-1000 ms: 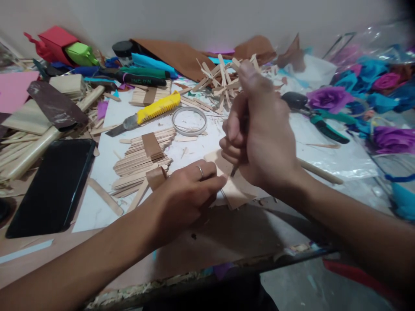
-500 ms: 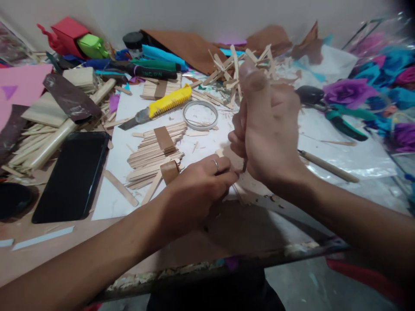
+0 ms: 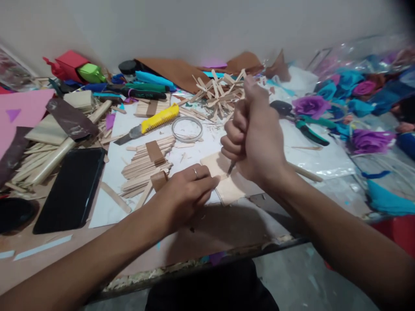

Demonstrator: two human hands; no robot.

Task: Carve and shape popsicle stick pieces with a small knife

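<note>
My right hand (image 3: 259, 134) is closed in a fist, thumb on top. From below the fist a thin dark-tipped tool (image 3: 231, 167) points down at a pale flat wooden piece (image 3: 231, 192); its kind is hidden by my fingers. My left hand (image 3: 189, 190), with a ring on one finger, has its fingertips pinched at that piece's left part, close to the tool's tip. Whatever lies between those fingertips is too small to make out. Beside my left wrist are banded craft sticks (image 3: 145, 162) and a curled brown strip (image 3: 158, 180).
A yellow box cutter (image 3: 158, 119) and a tape ring (image 3: 187, 129) lie beyond my hands. Loose craft sticks (image 3: 220, 93) are heaped behind. A phone (image 3: 71, 190) lies left. Green-handled pliers (image 3: 311, 131), a wooden handle (image 3: 304, 172) and paper flowers (image 3: 311, 106) are right.
The view has shifted, showing more of the wall and the right side. The right fist has turned slightly, and the pale wooden piece under the tool is now more visible.
</note>
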